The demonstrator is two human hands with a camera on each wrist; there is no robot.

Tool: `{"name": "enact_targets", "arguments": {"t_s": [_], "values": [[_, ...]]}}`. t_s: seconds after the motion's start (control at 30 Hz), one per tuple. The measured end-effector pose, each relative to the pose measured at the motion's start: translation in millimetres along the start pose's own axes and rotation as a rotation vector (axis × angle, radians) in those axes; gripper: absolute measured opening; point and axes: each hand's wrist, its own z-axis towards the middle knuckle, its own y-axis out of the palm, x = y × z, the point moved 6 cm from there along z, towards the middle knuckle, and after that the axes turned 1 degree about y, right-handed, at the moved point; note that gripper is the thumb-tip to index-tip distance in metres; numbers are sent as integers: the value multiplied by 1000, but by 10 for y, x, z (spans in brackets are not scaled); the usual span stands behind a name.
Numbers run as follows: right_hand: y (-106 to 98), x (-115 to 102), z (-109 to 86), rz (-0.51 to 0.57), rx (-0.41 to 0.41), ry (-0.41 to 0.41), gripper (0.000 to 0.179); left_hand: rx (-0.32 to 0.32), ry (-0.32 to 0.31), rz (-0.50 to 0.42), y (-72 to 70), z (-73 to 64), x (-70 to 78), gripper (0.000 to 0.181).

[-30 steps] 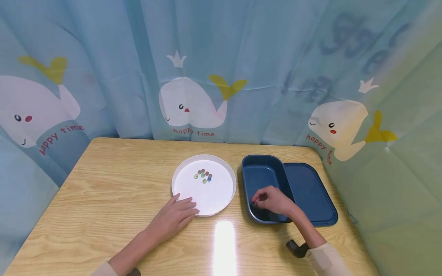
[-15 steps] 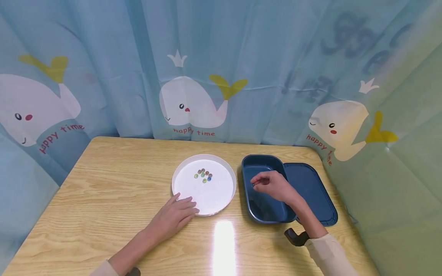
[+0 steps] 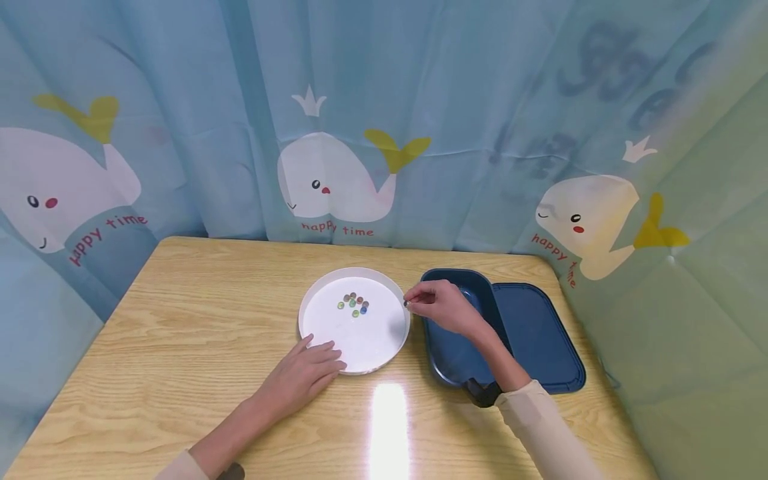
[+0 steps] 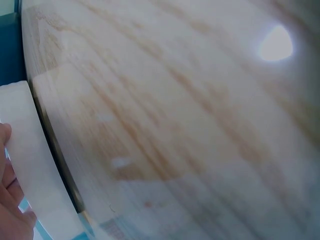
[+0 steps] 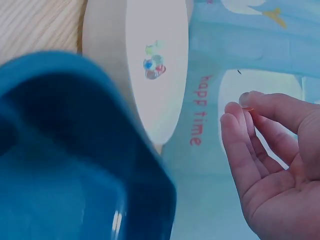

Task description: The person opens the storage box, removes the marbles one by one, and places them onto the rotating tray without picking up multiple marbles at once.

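Observation:
Between its thumb and fingertips, my right hand [image 3: 441, 305] pinches a small marble [image 3: 406, 304], held over the gap between the tray and the blue box. Only a sliver of that marble shows in the right wrist view, past the fingertips [image 5: 231, 111]. The round white tray [image 3: 372, 347] bears several coloured glass marbles [image 3: 353, 304], grouped toward its far side. My left hand [image 3: 303, 375] rests on the tray's near left rim, fingers spread and loosely straight. In the left wrist view, part of this hand shows at the tray's white wall [image 4: 35, 165].
Right of the tray stands a deep dark blue box [image 3: 447, 360], partly covered by my right forearm. Its flat blue lid [image 3: 537, 327] lies against its right side. A blue curtain [image 3: 480, 133] printed with whales hangs behind the wooden table [image 3: 198, 313].
My right hand has risen out of the blue box and moved left to the tray's right rim with the marble. The left hand has stayed in place.

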Motion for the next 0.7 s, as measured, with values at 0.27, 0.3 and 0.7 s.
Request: {"name": "enact_targets", "arguments": {"t_s": [0.27,0.3,0.7], "values": [[201,-98,259,-23,-23,1,14,-7,-1,-3,7,0,-2,21],[225,-102,293,-25,-26,-1,14,-10,-3,-4,9,-1,-4,21],[436,-48,655,-104,-17,59,12,-31,-20,-12,18,2,-16,20]]}}
